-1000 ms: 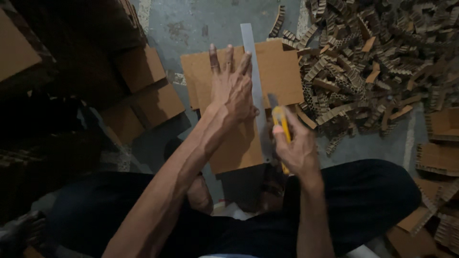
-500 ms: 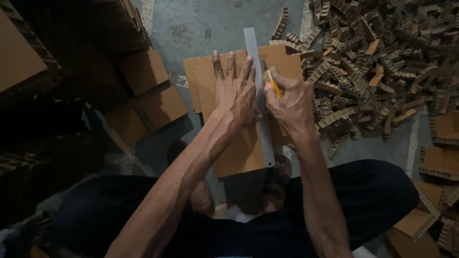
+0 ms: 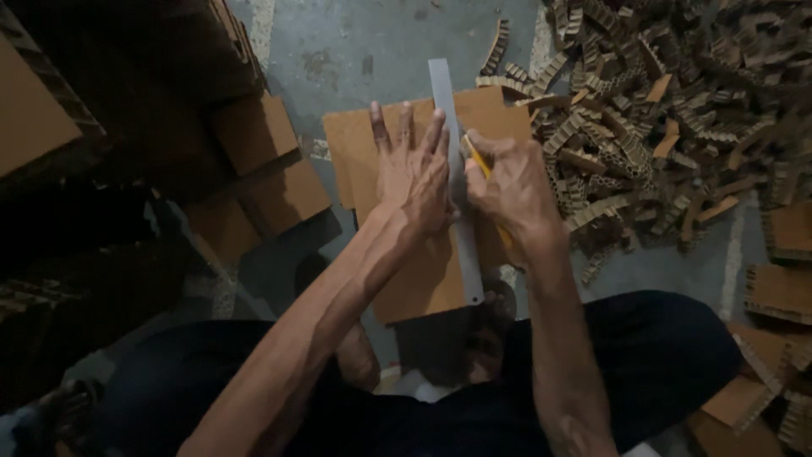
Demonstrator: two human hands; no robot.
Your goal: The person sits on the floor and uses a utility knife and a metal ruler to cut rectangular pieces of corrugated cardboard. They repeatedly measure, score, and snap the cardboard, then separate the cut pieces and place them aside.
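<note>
A flat brown cardboard sheet (image 3: 355,152) lies on the floor in front of my crossed legs. A long grey metal ruler (image 3: 441,85) runs lengthwise over it. My left hand (image 3: 413,173) lies flat with fingers spread, pressing the ruler and the sheet down. My right hand (image 3: 512,190) grips a yellow utility knife (image 3: 474,154) held against the ruler's right edge, near the far half of the sheet. The blade tip is hidden by my fingers.
A large heap of cut corrugated cardboard strips (image 3: 668,118) fills the floor to the right. Stacked cardboard pieces (image 3: 262,169) lie on the left, more pieces (image 3: 778,288) at the right edge. Grey concrete floor (image 3: 355,51) shows beyond the sheet.
The ruler was set along the sheet under my left hand. My right hand moved with the knife from the near edge up to the ruler's far part.
</note>
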